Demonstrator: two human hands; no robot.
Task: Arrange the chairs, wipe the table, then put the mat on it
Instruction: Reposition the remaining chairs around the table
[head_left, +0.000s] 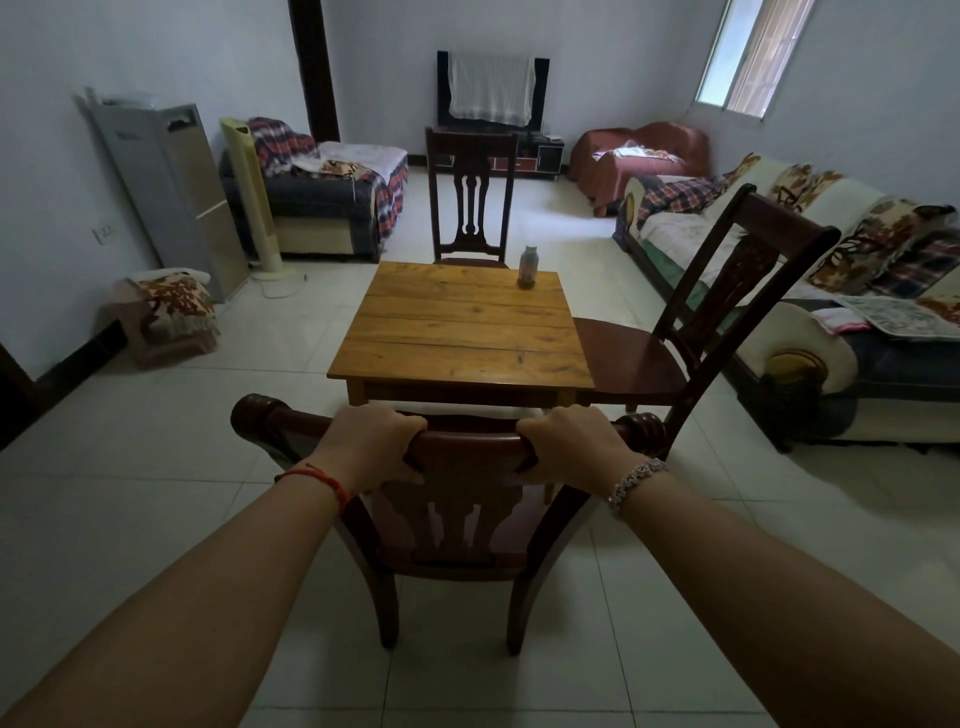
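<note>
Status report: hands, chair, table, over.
Left hand and right hand grip near chair top rail. Chair not yet tucked under table. Bottle on table's far right corner.

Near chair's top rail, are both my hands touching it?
Touching. Head view shows the left hand and right hand both curled over the near chair's top rail.

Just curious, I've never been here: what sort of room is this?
Probably a home living room: a long sofa, a cloth-draped television at the far end, and a wooden table with chairs.
</note>
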